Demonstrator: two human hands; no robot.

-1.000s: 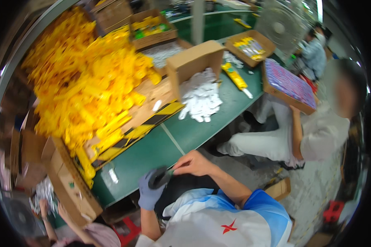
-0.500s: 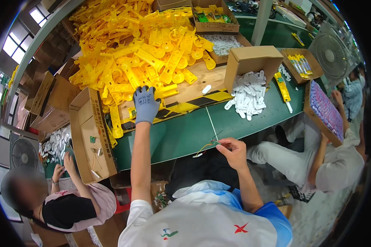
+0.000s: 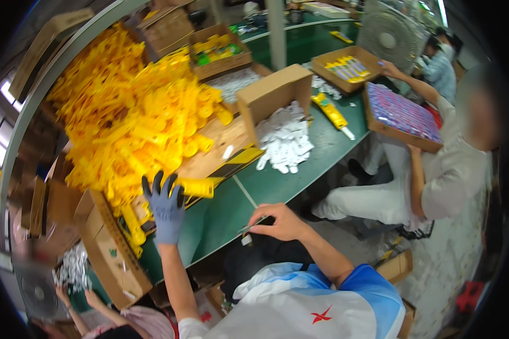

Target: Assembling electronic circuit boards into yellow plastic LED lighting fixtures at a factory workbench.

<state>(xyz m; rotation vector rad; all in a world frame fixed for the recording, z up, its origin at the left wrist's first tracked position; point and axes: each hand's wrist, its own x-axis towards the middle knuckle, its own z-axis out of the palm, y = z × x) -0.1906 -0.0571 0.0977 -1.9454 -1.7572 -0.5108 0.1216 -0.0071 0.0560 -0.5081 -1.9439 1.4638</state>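
Note:
My left hand (image 3: 167, 213), in a grey glove with dark fingertips, is at the near edge of the yellow pile. A yellow plastic casing (image 3: 199, 187) sticks out on its thumb side and seems held there; the grip itself is partly hidden. My bare right hand (image 3: 280, 221) pinches a small circuit board (image 3: 244, 230) between thumb and fingers, over the front edge of the green table (image 3: 220, 223). A white connector (image 3: 246, 240) hangs below the board. The heap of yellow plastic casings (image 3: 136, 118) spreads beyond my left hand.
White plastic pieces (image 3: 288, 141) spill from a tipped cardboard box (image 3: 274, 93). A yellow assembled device (image 3: 331, 111) lies to their right. An open carton (image 3: 107, 254) stands left. At right a seated person holds a box of purple-wrapped items (image 3: 401, 113); another works at lower left.
The view has swung to the right. My left hand has come back toward the table edge, the yellow casing moving with it. My right hand still pinches the board, its wires now less visible.

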